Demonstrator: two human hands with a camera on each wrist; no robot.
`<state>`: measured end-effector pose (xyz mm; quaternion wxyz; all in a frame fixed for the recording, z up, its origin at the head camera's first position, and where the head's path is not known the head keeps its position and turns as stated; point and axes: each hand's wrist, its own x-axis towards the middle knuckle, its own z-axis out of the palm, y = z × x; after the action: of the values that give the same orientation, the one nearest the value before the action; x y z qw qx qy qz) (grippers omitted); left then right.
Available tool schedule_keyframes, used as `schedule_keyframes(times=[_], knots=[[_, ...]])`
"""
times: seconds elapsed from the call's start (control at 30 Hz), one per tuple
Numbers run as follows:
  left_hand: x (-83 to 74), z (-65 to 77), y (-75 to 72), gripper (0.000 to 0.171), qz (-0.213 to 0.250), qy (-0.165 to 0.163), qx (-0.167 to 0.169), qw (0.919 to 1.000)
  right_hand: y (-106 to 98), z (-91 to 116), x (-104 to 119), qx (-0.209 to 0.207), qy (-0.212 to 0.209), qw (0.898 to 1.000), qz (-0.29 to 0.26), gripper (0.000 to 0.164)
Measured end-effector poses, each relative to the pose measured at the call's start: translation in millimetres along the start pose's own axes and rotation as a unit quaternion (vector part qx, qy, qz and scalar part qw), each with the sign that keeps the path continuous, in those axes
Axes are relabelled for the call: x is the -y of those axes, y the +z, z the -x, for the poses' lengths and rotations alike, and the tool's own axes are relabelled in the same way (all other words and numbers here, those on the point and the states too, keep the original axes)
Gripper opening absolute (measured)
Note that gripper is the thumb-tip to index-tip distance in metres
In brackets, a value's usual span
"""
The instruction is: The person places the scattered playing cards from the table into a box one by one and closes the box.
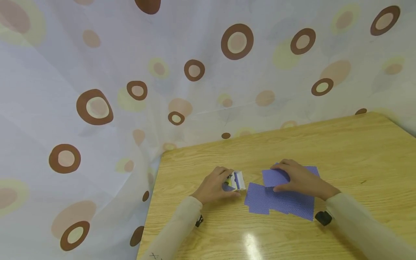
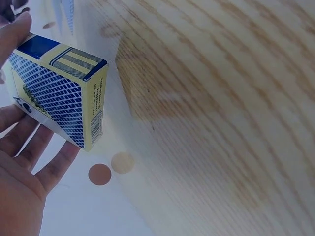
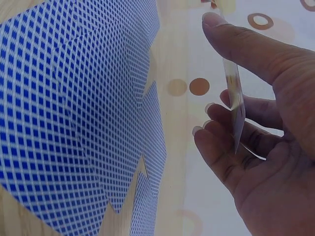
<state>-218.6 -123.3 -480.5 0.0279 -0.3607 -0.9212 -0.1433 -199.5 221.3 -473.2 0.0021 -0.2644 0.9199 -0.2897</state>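
My left hand (image 1: 215, 186) grips a playing card box (image 1: 239, 180) between thumb and fingers. Its flap end faces the cards in the head view; in the left wrist view the box (image 2: 54, 93) shows a blue checkered face, cream edges and a barcode. My right hand (image 1: 297, 180) holds a playing card (image 1: 273, 177) by its edges. Seen from the right wrist, this card (image 3: 236, 105) is nearly edge-on between the thumb and the curled fingers; whether it is one card or several I cannot tell. Below it, overlapping blue-checkered playing cards (image 1: 287, 202) lie face down on the table.
The wooden table (image 1: 188, 166) ends at its left edge and back edge against a white curtain (image 1: 208, 90) with brown and yellow circles. A bright reflection sits on the wood near the front. Each wrist carries a small black device (image 1: 323, 218).
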Motion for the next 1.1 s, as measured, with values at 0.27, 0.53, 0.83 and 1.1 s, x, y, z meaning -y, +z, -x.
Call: schedule_keyframes(times=[0.27,0.53,0.83,1.1], knots=[[0.3,-2.5,3.0,0.087,-0.006,0.004,0.000,1.0000,0.7,-7.7,10.7,0.009,0.006,1.000,-0.013,0.079],[0.0,-3.5,3.8,0.087,-0.011,0.009,-0.004,0.9999,5.4,-17.2,19.8,0.018,0.003,1.000,-0.025,0.077],[0.3,-5.1,3.3,0.086,-0.024,0.030,-0.007,0.9992,12.5,-24.4,29.0,0.018,-0.001,0.999,-0.030,0.078],[-2.2,-4.6,3.1,0.085,-0.027,0.019,0.003,0.9995,17.7,-29.9,38.8,0.016,-0.015,1.000,-0.012,0.075]])
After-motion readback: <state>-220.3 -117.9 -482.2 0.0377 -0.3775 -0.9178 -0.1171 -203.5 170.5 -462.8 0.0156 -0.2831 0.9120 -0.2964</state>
